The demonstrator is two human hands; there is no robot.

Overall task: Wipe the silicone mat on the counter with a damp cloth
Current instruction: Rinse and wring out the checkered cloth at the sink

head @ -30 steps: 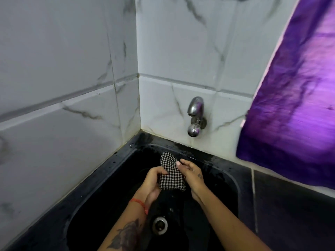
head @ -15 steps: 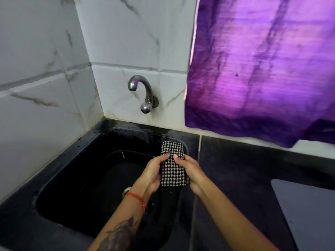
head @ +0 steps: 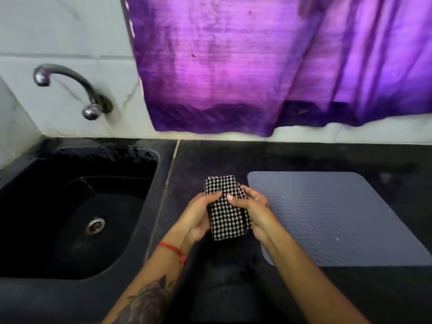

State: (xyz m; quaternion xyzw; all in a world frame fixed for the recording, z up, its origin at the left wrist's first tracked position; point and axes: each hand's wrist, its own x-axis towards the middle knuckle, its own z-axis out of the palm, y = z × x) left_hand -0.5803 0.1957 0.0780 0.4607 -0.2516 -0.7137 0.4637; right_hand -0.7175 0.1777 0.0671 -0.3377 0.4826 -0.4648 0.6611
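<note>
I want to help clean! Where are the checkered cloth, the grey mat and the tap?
checkered cloth (head: 228, 216): head view, middle of its folded face.
grey mat (head: 339, 218): head view, centre of its ribbed top.
tap (head: 70, 77): head view, on the curved spout.

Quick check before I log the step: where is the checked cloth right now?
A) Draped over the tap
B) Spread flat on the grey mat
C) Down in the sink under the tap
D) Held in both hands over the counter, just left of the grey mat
D: the checked cloth, folded, is held between the left hand and right hand over the dark counter, between the sink and the silicone mat.
</note>
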